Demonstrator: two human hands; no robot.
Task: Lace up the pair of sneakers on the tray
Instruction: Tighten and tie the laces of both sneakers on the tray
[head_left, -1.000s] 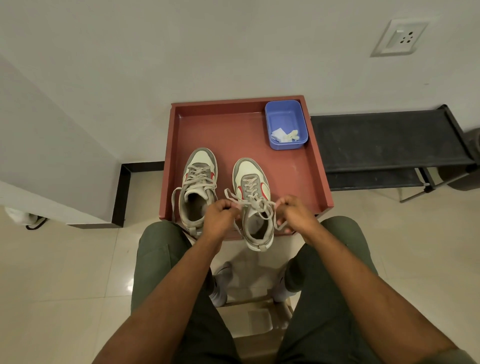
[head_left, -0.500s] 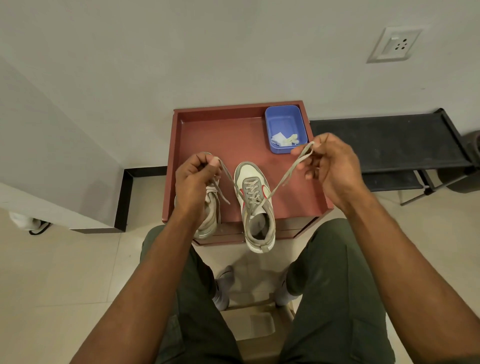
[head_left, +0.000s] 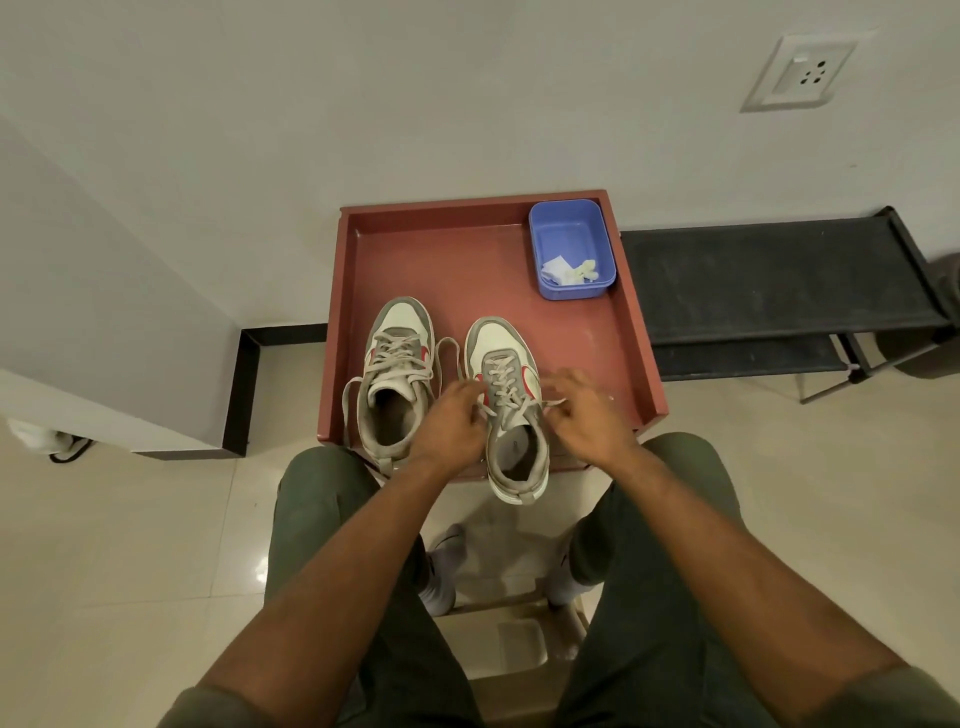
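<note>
Left hand (head_left: 453, 422) and right hand (head_left: 587, 415) each pinching a lace end (head_left: 553, 404) over the right sneaker (head_left: 511, 410) on the tray (head_left: 467, 260).

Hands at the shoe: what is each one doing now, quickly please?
Left hand: pinches the lace of the right-side sneaker.
Right hand: blurred; seems to hold the other lace end, cannot be told surely.

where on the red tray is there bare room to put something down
Bare floor of the tray lies between its far wall, the blue tub and the sneaker toes; a smaller strip lies below the tub, along the right wall. The near edge is crowded: both sneakers, both hands.
</note>
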